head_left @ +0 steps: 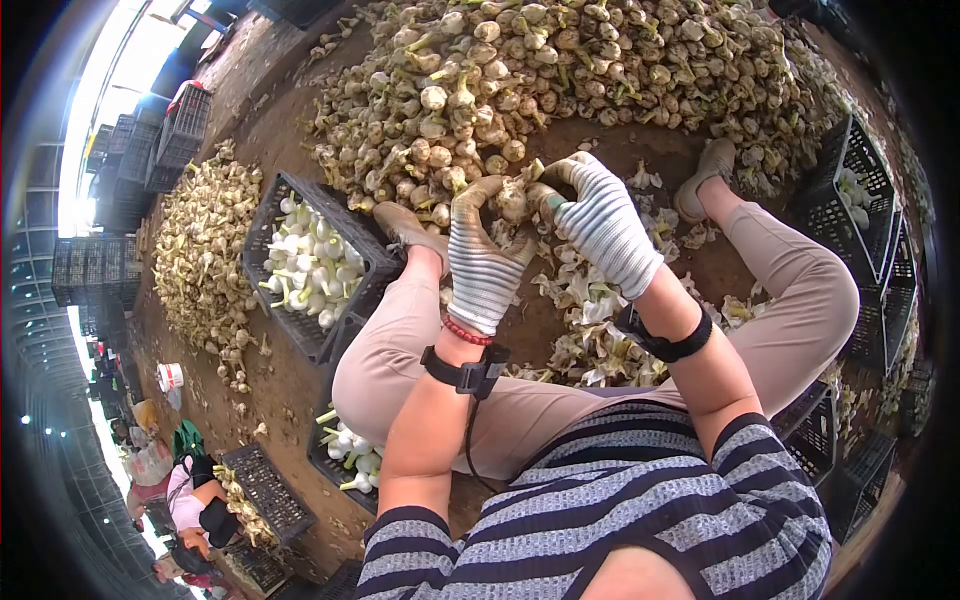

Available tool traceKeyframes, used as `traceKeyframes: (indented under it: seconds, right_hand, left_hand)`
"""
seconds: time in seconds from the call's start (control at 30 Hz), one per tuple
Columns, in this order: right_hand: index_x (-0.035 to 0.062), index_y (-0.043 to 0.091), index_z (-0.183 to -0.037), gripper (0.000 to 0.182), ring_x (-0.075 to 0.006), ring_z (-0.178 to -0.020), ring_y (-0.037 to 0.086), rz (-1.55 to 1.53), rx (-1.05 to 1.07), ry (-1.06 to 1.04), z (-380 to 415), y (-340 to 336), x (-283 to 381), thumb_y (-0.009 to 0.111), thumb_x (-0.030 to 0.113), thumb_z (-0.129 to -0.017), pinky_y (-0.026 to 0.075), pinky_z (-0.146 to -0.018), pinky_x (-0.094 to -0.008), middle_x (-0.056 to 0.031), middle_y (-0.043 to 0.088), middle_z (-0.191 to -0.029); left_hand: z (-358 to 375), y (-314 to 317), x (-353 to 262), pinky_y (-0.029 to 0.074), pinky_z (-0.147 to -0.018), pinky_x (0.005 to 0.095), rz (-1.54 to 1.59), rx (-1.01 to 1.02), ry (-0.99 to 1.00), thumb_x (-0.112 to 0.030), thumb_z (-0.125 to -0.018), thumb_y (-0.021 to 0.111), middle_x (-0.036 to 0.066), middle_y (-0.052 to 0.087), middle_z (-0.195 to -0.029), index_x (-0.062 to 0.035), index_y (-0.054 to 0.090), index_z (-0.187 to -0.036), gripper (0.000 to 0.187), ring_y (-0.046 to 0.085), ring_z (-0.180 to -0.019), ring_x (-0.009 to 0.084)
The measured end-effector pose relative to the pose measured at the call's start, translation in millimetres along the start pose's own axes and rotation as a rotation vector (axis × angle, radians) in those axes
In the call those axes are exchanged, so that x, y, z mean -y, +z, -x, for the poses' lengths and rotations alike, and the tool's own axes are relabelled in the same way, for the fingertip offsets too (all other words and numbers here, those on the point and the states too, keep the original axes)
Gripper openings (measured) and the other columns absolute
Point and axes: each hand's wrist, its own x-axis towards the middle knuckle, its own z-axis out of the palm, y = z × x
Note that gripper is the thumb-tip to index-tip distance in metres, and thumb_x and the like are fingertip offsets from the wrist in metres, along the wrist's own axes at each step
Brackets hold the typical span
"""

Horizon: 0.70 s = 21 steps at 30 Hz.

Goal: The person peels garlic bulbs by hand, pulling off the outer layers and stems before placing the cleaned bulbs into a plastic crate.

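Observation:
Both my hands wear striped white-and-grey knit gloves with dirty brown fingers. My left hand (484,258) is closed around a garlic bulb (512,200) with dry, brownish outer skin. Close by on the right, my right hand (598,225) has its fingers curled in a pinch against the bulb's upper side; its fingertips are partly hidden. Just beyond my hands lies a large heap of unpeeled garlic (440,130). Below them, loose garlic skins (590,345) cover the ground between my legs.
A black crate (258,262) of clean white bulbs stands left of my leg, with another crate of white garlic (355,460) nearer. Black crates (880,240) line the right side. A second garlic heap (205,250) lies farther left; people (190,500) sit beyond it.

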Motion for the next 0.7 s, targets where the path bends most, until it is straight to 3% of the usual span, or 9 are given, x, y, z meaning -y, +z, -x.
traceKeyframes:
  seconds: [0.07,0.13,0.17,0.23,0.27,0.47,0.53,0.57,0.7]
  right_hand:
    - [-0.0008,0.067,-0.098,0.023,-0.0298,-0.081,0.060,0.077,-0.002,-0.027,-1,1,0,0.068,0.015,-0.081,0.047,-0.074,-0.0358,-0.0162,0.059,-0.089]
    - [-0.0013,0.066,-0.099,0.023,-0.0226,-0.075,0.059,0.213,-0.062,-0.166,-2,4,-4,0.067,0.017,-0.085,0.047,-0.070,-0.0327,-0.0118,0.061,-0.085]
    - [-0.0013,0.066,-0.099,0.023,-0.0226,-0.075,0.059,0.214,-0.062,-0.167,-3,3,-6,0.067,0.017,-0.085,0.047,-0.070,-0.0327,-0.0118,0.061,-0.085]
    - [-0.0012,0.065,-0.101,0.024,-0.0123,-0.070,0.054,-0.264,0.113,0.285,-8,1,-10,0.065,0.019,-0.088,0.045,-0.065,-0.0284,-0.0046,0.062,-0.080]
    - [-0.0006,0.065,-0.103,0.025,-0.0058,-0.070,0.050,-0.360,0.135,0.279,-9,-1,-17,0.062,0.022,-0.092,0.044,-0.063,-0.0248,0.0003,0.062,-0.078]
    - [0.0031,0.063,-0.109,0.029,-0.0054,-0.073,0.050,-0.352,0.122,0.243,-3,-3,-45,0.059,0.029,-0.095,0.043,-0.064,-0.0249,0.0019,0.062,-0.084]
    - [0.0045,0.057,-0.121,0.044,-0.0073,-0.087,0.054,-0.739,0.117,0.236,0,-10,-42,0.060,0.039,-0.094,0.047,-0.072,-0.0232,0.0004,0.060,-0.106]
    - [0.0050,0.053,-0.128,0.054,-0.0082,-0.090,0.056,-0.684,0.257,0.381,-3,-22,-38,0.058,0.047,-0.093,0.050,-0.071,-0.0250,-0.0011,0.059,-0.114]
    - [0.0011,0.053,-0.129,0.055,-0.0094,-0.091,0.059,-0.541,0.345,0.290,-6,-17,-34,0.067,0.038,-0.090,0.051,-0.076,-0.0240,-0.0033,0.062,-0.114]
  left_hand:
    - [1,-1,-1,0.043,-0.098,0.0324,0.018,0.012,-0.030,0.004,-0.067,0.072,0.010,0.053,-0.117,-0.0038,0.050,-0.123,0.060,0.053,-0.108,0.0206]
    - [0,-2,-7,0.044,-0.097,0.0314,0.038,0.025,-0.058,0.005,-0.069,0.070,0.009,0.053,-0.117,-0.0043,0.049,-0.123,0.059,0.053,-0.108,0.0195]
    - [-1,-4,-15,0.044,-0.096,0.0303,0.189,0.027,-0.215,0.005,-0.073,0.068,0.009,0.053,-0.117,-0.0049,0.047,-0.124,0.056,0.053,-0.108,0.0179]
    - [0,-6,-18,0.045,-0.095,0.0301,0.503,0.043,-0.415,0.000,-0.080,0.064,0.009,0.054,-0.116,-0.0061,0.044,-0.126,0.050,0.055,-0.107,0.0173]
    - [1,-6,-14,0.045,-0.095,0.0301,0.502,0.041,-0.415,0.000,-0.080,0.064,0.009,0.054,-0.116,-0.0061,0.044,-0.126,0.050,0.055,-0.107,0.0173]
    - [2,-2,2,0.045,-0.099,0.0384,0.964,0.060,-0.594,-0.004,-0.083,0.061,0.011,0.056,-0.119,-0.0082,0.044,-0.129,0.049,0.057,-0.109,0.0224]
    - [1,-5,6,0.045,-0.099,0.0375,0.921,0.058,-0.568,-0.004,-0.083,0.061,0.011,0.057,-0.119,-0.0079,0.044,-0.129,0.050,0.057,-0.109,0.0220]
    - [0,-6,7,0.045,-0.099,0.0367,0.881,0.057,-0.543,-0.004,-0.083,0.062,0.010,0.057,-0.119,-0.0076,0.044,-0.130,0.050,0.057,-0.109,0.0217]
    - [0,-4,2,0.046,-0.096,0.0332,0.694,0.139,-0.497,-0.006,-0.085,0.064,0.010,0.057,-0.120,-0.0056,0.041,-0.133,0.054,0.057,-0.108,0.0196]
